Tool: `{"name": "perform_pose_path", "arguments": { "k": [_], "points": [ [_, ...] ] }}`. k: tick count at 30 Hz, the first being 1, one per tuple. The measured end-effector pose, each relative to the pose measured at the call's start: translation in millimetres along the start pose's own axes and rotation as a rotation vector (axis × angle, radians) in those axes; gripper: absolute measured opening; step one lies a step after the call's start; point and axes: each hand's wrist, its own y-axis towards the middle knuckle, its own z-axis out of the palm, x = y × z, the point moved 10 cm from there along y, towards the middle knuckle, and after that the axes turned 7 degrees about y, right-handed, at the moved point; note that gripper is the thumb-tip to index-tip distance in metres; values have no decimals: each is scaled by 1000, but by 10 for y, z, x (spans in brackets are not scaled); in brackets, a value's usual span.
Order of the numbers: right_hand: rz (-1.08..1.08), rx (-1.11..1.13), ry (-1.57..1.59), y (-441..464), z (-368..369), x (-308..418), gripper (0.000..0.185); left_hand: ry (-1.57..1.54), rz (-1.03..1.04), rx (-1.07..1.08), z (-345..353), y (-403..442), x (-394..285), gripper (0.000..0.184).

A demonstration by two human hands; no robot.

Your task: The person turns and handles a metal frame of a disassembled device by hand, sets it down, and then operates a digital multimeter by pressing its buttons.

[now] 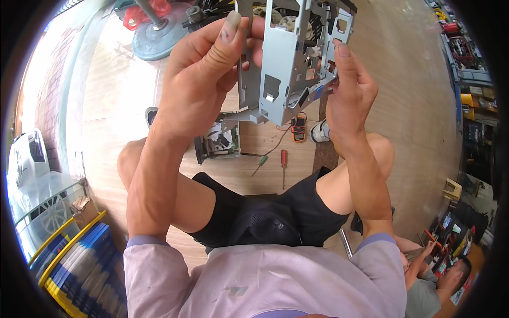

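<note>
Up in front of me, both hands hold a bare sheet-metal chassis (275, 74) with cut-outs and bent tabs; gears and dark parts show inside its upper end. My left hand (199, 77) is closed on the left plate, thumb on top. On the other side, my right hand (351, 87) grips the right edge between thumb and fingers, some of them hidden. Below the chassis, an opened device with a green circuit board (225, 140) lies on the floor. Near it are an orange multimeter (298, 130) with leads, a red-handled screwdriver (284, 161) and a small green-handled tool (261, 163).
A round base with a pole (154, 38) stands at upper left beside a red plastic bag (147, 15). A yellow rack (55, 259) of blue packets is at lower left. Another person (432, 286) sits at lower right, near shelves full of goods (474, 106).
</note>
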Motion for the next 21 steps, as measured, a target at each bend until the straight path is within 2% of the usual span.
{"name": "perform_pose_path", "arguments": {
  "k": [3,7,17,19,21],
  "points": [
    [59,19,28,-41,48,-3,40,-4,-16,-77,-43,-19,19,38],
    [115,49,29,-49,26,-122,42,17,-4,-41,17,19,-14,38],
    [3,52,38,-47,76,-159,38,-13,-112,-96,101,61,89,42],
    [22,68,36,-42,81,-148,39,-31,-95,-124,138,86,46,44],
    [38,32,128,-55,108,-122,37,100,-179,-96,84,58,101,56]
  ]
}}
